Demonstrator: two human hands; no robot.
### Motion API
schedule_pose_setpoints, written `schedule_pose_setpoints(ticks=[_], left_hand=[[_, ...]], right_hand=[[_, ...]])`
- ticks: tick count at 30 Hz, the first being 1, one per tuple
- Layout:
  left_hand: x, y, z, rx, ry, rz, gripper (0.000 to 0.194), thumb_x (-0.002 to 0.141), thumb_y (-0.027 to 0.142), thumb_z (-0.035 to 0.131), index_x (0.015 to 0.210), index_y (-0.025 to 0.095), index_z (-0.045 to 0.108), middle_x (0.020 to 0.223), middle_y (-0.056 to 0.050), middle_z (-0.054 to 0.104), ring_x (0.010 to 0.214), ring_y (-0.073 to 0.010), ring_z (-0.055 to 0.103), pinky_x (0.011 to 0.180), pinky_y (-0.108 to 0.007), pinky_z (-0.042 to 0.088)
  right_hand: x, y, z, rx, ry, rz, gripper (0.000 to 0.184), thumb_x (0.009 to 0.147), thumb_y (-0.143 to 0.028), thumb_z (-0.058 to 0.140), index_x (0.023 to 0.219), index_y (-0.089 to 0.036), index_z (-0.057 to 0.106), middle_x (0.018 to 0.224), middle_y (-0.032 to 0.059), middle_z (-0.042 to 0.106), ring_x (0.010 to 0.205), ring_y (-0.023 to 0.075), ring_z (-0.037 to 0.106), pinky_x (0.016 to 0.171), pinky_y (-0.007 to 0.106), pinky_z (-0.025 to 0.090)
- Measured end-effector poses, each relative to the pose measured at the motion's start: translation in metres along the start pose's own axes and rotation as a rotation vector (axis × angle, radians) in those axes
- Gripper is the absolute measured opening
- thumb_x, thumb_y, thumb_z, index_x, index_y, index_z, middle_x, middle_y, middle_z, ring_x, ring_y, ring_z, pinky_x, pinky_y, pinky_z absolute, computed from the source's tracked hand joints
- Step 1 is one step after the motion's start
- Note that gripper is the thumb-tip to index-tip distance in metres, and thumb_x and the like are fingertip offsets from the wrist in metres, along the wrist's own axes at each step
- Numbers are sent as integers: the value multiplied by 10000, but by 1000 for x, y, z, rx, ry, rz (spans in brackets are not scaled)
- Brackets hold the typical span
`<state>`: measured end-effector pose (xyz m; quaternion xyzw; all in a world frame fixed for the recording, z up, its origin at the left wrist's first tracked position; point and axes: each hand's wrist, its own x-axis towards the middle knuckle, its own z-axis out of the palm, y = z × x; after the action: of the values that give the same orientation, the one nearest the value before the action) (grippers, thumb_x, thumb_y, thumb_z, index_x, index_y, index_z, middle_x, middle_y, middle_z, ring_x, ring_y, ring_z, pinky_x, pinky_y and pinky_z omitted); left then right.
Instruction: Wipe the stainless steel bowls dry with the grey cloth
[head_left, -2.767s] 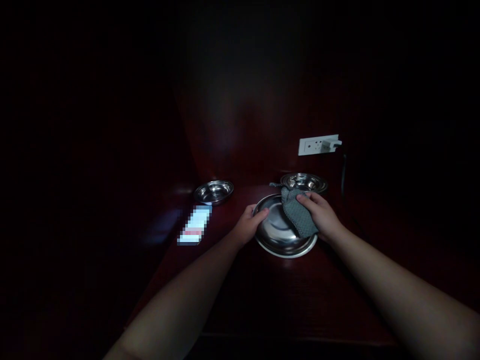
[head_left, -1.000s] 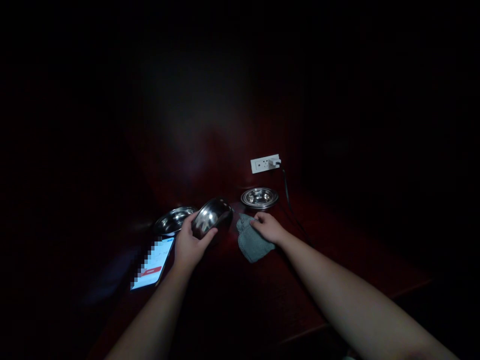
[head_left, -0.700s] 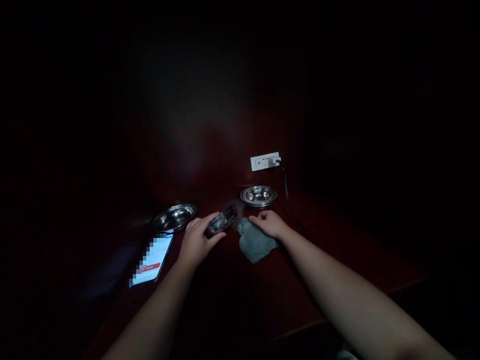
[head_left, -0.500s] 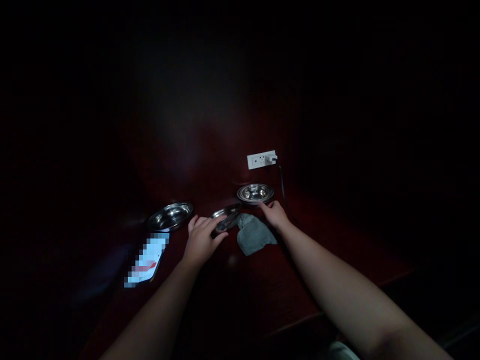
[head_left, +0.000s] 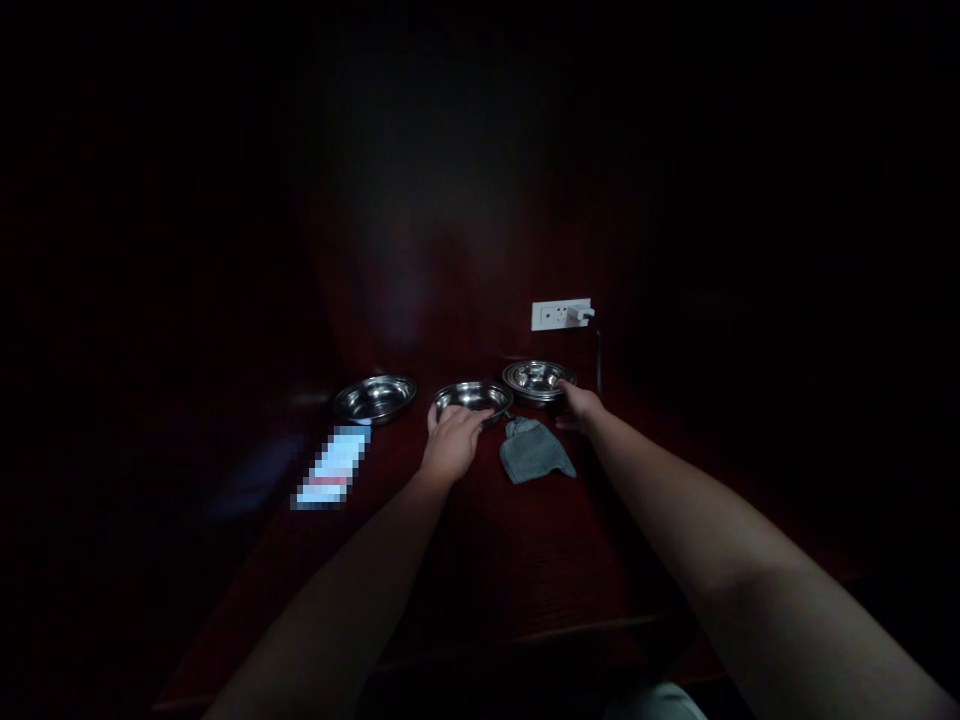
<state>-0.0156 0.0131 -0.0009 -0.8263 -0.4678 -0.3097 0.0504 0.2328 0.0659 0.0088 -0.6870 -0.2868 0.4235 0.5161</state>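
Note:
The scene is very dark. My left hand (head_left: 451, 443) grips the near rim of a steel bowl (head_left: 471, 396) that rests upright on the dark red table (head_left: 525, 560). Reaching to the back right, my right hand (head_left: 577, 407) has its fingers on the rim of a stack of steel bowls (head_left: 535, 378). A grey cloth (head_left: 534, 451) lies crumpled on the table between my hands, touched by neither.
Another steel bowl (head_left: 375, 397) sits at the left. A lit phone (head_left: 331, 468) lies in front of it. A white wall socket (head_left: 559, 314) with a plug and a dark cable (head_left: 598, 365) is behind the stack. The table's front edge runs below my forearms.
My left hand has set the tilted bowl down flat on the table. My right hand let go of the cloth and reached back to the stack of bowls.

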Motion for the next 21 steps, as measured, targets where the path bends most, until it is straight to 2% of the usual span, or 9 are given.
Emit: schedule_pose_setpoints(ticks=[7,11,14,17,21], left_hand=[[14,-7,16,-8,34,-28,365,853,185,428,1142,344,584,1014,-19,644,1090,-219,469,1080,-542,38],[17,-9,22,-12,30,-24,366,851,179,420,1129,345,591,1000,-14,647,1098,-219,461,1081,-538,40],[19,-10,24,-17,24,-30,364,853,185,407,1120,344,596,1018,-20,646,1104,-225,457,1077,-547,39],[20,-10,23,-8,25,-39,381,844,169,396,1116,338,602,1027,-29,644,1103,-226,457,1080,-544,25],[19,-8,21,2,5,-55,399,812,142,410,1110,325,604,1053,-32,631,1139,-232,436,1087,-536,28]], right_hand=[[19,-10,11,-48,17,66,473,754,-438,618,1108,-141,517,789,98,608,557,182,608,443,343,531],[31,-15,17,-69,10,97,388,816,-356,574,1125,-130,507,809,90,615,606,179,614,464,325,530],[40,-18,20,-77,4,120,317,864,-319,527,1121,-133,523,949,79,611,745,159,616,597,321,539],[43,-20,20,-79,9,126,323,873,-317,521,1147,-147,523,1103,75,571,910,171,591,752,364,516],[41,-20,20,-77,33,96,345,868,-322,526,1168,-153,513,1149,85,553,967,196,575,794,402,501]])
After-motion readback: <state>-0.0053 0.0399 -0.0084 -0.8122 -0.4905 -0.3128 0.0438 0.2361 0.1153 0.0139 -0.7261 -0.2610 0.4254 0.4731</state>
